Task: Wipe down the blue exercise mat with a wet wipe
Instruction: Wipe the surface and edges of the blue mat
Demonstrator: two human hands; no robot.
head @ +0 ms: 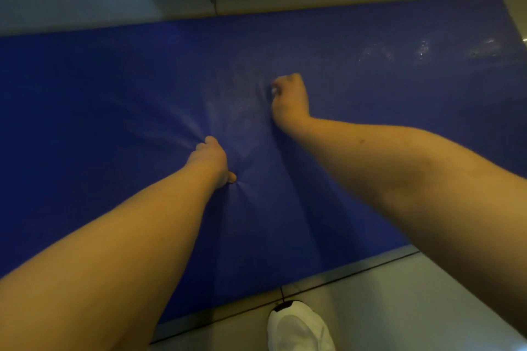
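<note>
As I read it, step in hand: wiping is under way at mid-mat; the far right part shows wet streaks [422, 51], while the left half looks dry to me.
Right grip [291, 97]: fingers curled tight round the wet wipe [274, 90], pressed down on the mat. Only a small white bit of the wipe shows beside the knuckles.
Left grip [214, 159]: leans into the mat nearer me, thumb out to the side, with nothing in it that I can see. Whether the fingers lie flat or tucked under I cannot tell from this angle.
Blue exercise mat [85, 122]: flat on the tiled floor [399, 293], spanning the view. Its cover puckers in creases around the left grip.
Wipe relative to grip: bunched inside the right grip, between fingers and mat, touching the surface; it sits beyond the left grip and to its right, apart from it.
Next move calls for: my judgement is steady downward pressure and a sweep toward the dry-looking left half, with the left grip bracing so the cover does not bunch ahead of the wipe.
Near edge: a white shoe [299, 328] stands on the floor just off the mat.
</note>
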